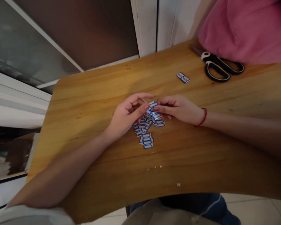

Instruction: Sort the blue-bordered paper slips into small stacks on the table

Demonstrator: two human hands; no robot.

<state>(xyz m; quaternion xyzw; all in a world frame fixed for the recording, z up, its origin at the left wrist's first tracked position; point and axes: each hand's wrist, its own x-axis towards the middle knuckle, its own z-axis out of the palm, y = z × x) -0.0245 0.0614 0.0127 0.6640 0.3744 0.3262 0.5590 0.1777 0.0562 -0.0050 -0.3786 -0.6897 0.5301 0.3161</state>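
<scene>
Over the middle of the wooden table, both hands pinch a small piece of blue-and-white label sticker sheet (153, 105). My left hand (128, 113) has its thumb on the piece's left edge, with the index finger arched above. From the other side my right hand (174, 107), with a red cord at the wrist, grips it between thumb and fingers. Right below lies a loose pile of similar label pieces (144, 125), partly hidden by the hands. A few more label pieces (147, 140) overlap at the pile's near end.
One separate label piece (183, 77) lies farther back on the table (96, 100). Black-handled scissors (216, 65) rest at the back right beside a pink cloth (243, 31). Tiny white scraps (160, 166) dot the front. A framed panel (84, 28) stands behind the table.
</scene>
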